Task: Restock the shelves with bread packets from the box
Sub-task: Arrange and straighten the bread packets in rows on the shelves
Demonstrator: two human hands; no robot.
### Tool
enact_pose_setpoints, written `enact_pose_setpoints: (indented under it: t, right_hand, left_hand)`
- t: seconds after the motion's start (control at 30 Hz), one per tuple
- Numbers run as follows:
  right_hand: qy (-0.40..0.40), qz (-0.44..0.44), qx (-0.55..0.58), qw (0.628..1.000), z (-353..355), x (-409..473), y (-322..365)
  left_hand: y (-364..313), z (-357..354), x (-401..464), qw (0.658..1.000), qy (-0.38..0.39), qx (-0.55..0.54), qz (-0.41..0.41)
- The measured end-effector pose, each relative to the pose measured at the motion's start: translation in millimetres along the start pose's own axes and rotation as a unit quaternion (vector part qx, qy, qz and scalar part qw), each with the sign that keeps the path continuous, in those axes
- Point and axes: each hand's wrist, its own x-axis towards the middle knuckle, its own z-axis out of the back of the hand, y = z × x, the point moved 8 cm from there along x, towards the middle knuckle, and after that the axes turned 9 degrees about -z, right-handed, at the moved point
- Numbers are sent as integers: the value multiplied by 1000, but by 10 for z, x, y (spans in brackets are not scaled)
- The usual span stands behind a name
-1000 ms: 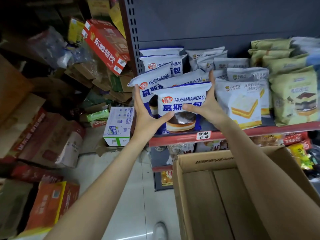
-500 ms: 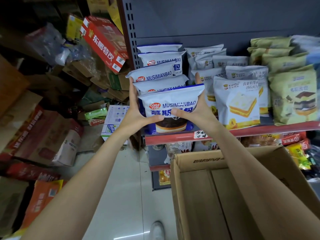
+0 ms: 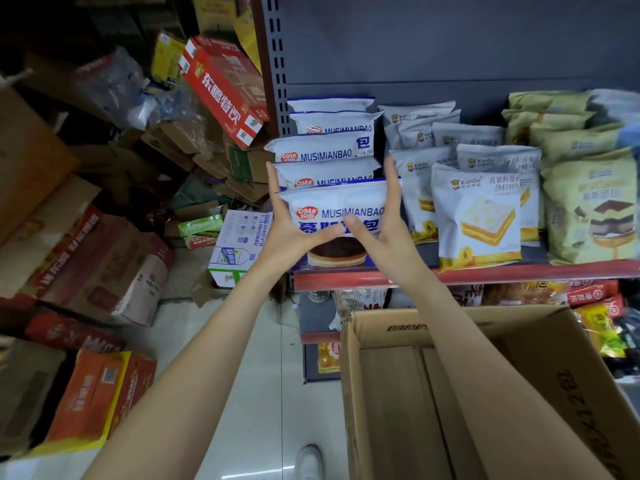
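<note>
Hands [image 3: 294, 226] [image 3: 384, 230] flank front bread packet [image 3: 341, 206], fingers straight along its sides.

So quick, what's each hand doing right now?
Left hand: open, straight fingers against the left side of the front bread packet.
Right hand: open, straight fingers against its right side.

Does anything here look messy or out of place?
The shelf looks tidy; both hands straighten the front bread packet. The odd part is left of it: boxes lie heaped on the floor, and a red carton sits tilted on top of the pile.
</note>
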Motion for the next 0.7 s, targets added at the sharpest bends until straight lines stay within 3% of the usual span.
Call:
enact_pose_setpoints:
  t: [0.27, 0.37, 0.5, 0.7]
  right_hand:
    - [-5, -8, -36, 999, -58, 79, 10]
    - [0, -14, -35, 999, 32, 62, -29]
    - [27, -10, 1, 1000, 176, 39, 40]
    - [131, -9, -12, 991, 115, 222, 24]
  left_hand:
    - [23, 233, 31, 999, 10, 46, 4]
    - [-154, 360, -12, 995, -31, 97, -23]
    - [-426, 423, -27, 985, -61, 147, -64]
    - [-361, 274, 17, 991, -29, 125, -24]
